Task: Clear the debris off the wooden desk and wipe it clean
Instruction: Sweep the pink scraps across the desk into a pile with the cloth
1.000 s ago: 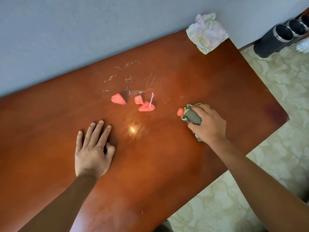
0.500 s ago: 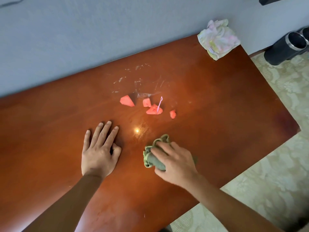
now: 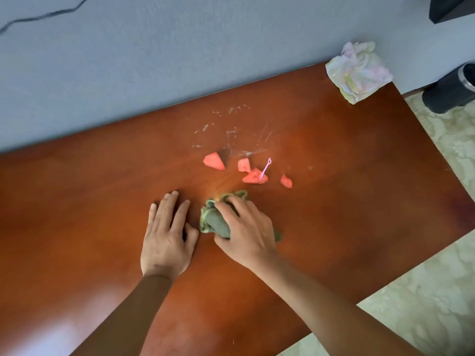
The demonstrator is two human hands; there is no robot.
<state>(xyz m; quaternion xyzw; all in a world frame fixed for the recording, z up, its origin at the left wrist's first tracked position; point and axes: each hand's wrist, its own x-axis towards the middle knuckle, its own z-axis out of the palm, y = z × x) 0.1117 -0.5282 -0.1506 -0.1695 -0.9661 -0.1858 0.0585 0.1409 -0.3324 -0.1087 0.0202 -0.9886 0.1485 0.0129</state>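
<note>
Several pink-red fruit pieces (image 3: 214, 161) lie near the middle of the reddish wooden desk (image 3: 359, 176); one of them has a pink plastic pick (image 3: 265, 170) stuck in it. Clear shiny scraps and smears (image 3: 236, 140) sit just behind them. My right hand (image 3: 246, 232) is shut on a bunched green cloth (image 3: 214, 222) pressed to the desk, just in front of the fruit. My left hand (image 3: 167, 237) lies flat on the wood with its fingers spread, right beside the cloth.
A crumpled pale cloth (image 3: 358, 73) lies at the desk's far right corner against the grey-blue wall. A dark cylindrical container (image 3: 449, 91) stands on the patterned floor beyond the right edge. A black cable (image 3: 38, 18) runs along the wall at top left.
My right hand has swept the green cloth from the desk's right side leftward and toward me, then up next to my left hand. One small fruit piece stayed behind near the others.
</note>
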